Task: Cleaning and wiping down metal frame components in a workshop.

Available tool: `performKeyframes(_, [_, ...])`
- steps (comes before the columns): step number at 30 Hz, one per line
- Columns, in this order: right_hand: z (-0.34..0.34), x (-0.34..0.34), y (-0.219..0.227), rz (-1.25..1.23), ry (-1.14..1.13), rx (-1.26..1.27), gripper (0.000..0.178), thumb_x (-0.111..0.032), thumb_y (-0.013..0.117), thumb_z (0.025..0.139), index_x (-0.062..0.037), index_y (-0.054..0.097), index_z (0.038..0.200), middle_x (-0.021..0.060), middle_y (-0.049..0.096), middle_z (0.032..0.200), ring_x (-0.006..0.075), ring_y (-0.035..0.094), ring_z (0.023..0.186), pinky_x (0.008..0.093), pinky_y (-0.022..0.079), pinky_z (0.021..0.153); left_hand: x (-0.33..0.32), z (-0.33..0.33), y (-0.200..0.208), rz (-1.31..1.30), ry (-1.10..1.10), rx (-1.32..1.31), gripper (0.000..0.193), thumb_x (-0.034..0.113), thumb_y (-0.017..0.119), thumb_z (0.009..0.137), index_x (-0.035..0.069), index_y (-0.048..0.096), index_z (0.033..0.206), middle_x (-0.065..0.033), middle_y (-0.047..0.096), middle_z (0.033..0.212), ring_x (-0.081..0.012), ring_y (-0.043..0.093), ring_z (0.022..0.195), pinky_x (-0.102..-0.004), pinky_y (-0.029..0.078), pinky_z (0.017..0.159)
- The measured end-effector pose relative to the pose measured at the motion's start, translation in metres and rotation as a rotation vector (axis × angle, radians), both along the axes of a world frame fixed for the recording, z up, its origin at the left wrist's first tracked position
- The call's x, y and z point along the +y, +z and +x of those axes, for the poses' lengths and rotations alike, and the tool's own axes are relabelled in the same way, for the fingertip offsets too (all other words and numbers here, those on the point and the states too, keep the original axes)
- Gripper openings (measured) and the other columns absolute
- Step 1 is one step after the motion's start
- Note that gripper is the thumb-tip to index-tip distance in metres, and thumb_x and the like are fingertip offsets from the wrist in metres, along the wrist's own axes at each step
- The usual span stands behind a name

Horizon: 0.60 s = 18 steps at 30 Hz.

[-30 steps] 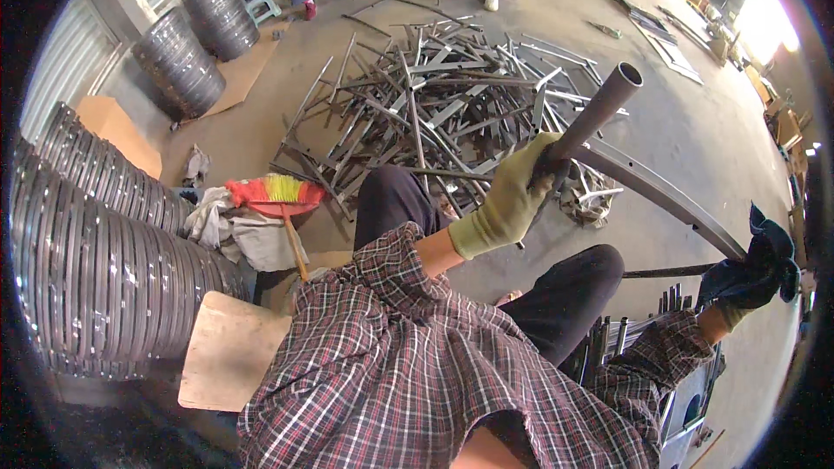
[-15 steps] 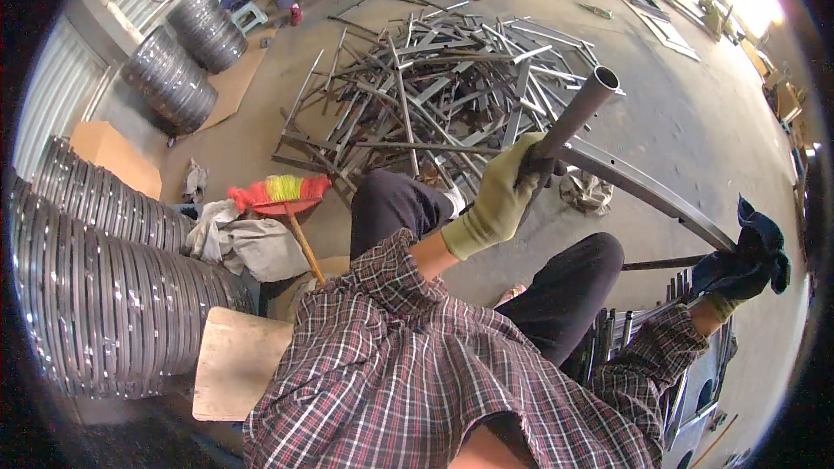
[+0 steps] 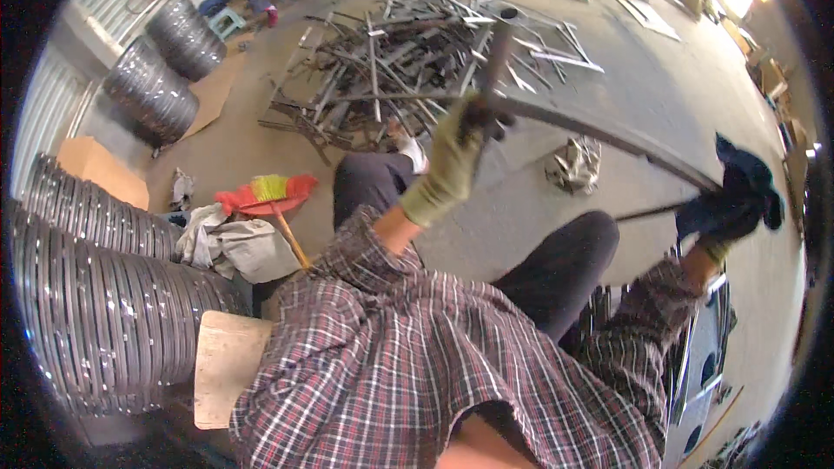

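Note:
A dark metal frame piece [image 3: 608,132], a flat bar with a round open-ended tube [image 3: 498,56] across one end, is held up in front of me. My left hand [image 3: 447,161], in a yellowish-green glove with dark fingers, grips it where tube and bar meet. At the bar's right end my right hand [image 3: 728,221], also gloved, is closed with a dark blue cloth [image 3: 741,165] bunched around the metal. The cloth hides part of the right fingers. Another thin dark bar [image 3: 650,212] runs leftward from near the right hand.
A heap of loose metal frame pieces [image 3: 408,56] lies on the floor ahead. Stacks of dark wrapped rings [image 3: 122,313] stand at left, beside a red-and-yellow broom [image 3: 269,195] and pale cloth [image 3: 252,247]. More metal parts [image 3: 699,356] lie at lower right. Crumpled wrapping [image 3: 575,163] lies ahead.
My left hand has moved left and farther away with the tube end of the frame piece, and the tube stands more upright. My right hand has shifted slightly left, still gripping the cloth-covered end.

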State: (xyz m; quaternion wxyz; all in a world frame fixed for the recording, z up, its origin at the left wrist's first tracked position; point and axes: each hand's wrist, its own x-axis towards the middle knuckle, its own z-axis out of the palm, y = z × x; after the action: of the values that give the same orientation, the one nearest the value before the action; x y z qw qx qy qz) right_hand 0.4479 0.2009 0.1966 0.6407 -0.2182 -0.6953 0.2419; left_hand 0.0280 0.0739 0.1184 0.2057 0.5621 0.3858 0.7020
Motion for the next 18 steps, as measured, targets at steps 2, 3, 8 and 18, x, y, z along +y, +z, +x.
performKeyframes(2, [-0.022, 0.028, -0.017, -0.074, 0.184, 0.141, 0.054, -0.041, 0.032, 0.094, 0.0032, 0.057, 0.112, 0.0181, 0.061, 0.112, 0.0345, 0.056, 0.110, 0.0475, 0.037, 0.106, 0.000, -0.037, -0.028, 0.092, 0.286, 0.338, 0.052, 0.041, 0.053, 0.096, 0.000, 0.050, 0.128, -0.0096, 0.064, 0.104, -0.0132, 0.060, 0.085, -0.0282, 0.049, 0.075])
performKeyframes(3, [-0.052, 0.028, -0.017, -0.006, 0.096, 0.040, 0.050, -0.039, 0.036, 0.092, 0.0036, 0.057, 0.106, 0.0184, 0.061, 0.106, 0.0350, 0.059, 0.102, 0.0473, 0.041, 0.102, -0.005, -0.045, -0.025, -0.007, 0.114, 0.137, 0.056, 0.041, 0.053, 0.096, 0.000, 0.046, 0.132, -0.0086, 0.062, 0.110, -0.0132, 0.058, 0.090, -0.0284, 0.047, 0.080])
performKeyframes(8, [-0.076, 0.071, -0.125, -0.168, -0.167, 0.159, 0.038, -0.032, 0.046, 0.097, -0.0029, 0.055, 0.119, 0.0112, 0.061, 0.117, 0.0292, 0.057, 0.110, 0.0484, 0.041, 0.104, 0.005, -0.086, -0.029, -0.160, 0.052, -0.142, 0.055, 0.032, 0.056, 0.095, -0.001, 0.041, 0.137, -0.0050, 0.054, 0.122, -0.0119, 0.052, 0.106, -0.0272, 0.039, 0.096])
performKeyframes(18, [-0.206, 0.072, -0.171, -0.231, 0.067, 0.194, 0.019, -0.014, 0.057, 0.090, 0.0021, 0.061, 0.099, 0.0100, 0.066, 0.095, 0.0207, 0.062, 0.083, 0.0323, 0.050, 0.074, 0.032, -0.159, -0.093, -0.376, 0.388, -0.146, 0.034, 0.030, 0.053, 0.098, 0.003, 0.068, 0.086, 0.0009, 0.059, 0.064, -0.0055, 0.049, 0.054, -0.0208, 0.036, 0.050])
